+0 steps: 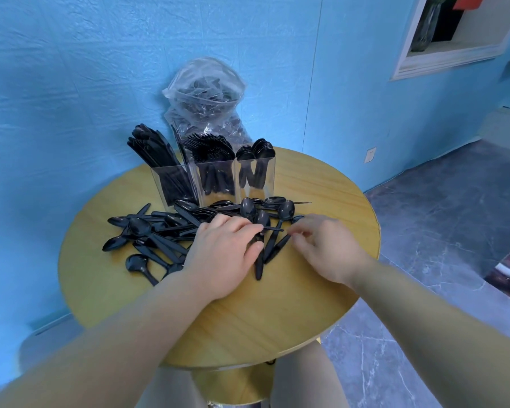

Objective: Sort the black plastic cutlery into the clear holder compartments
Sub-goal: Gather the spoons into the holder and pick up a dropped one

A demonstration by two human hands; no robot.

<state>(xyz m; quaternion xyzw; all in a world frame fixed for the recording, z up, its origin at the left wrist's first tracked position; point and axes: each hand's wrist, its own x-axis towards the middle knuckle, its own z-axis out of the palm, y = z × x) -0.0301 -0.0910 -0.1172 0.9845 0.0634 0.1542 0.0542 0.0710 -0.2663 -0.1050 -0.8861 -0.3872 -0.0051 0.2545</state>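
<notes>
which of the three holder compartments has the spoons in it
The right compartment: rounded spoon bowls stick up from it. The middle one holds forks with tines, the left one knives.

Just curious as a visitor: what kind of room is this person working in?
Probably a staged indoor room, not a real kitchen: a small round wooden table against a blue textured wall, grey marble-look floor, and a wall niche.

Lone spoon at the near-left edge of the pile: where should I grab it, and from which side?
Pinch the spoon by its handle, from above on the near side: the handle points toward you and lies clear on the bare table, while its bowl sits nearer the pile.
</notes>
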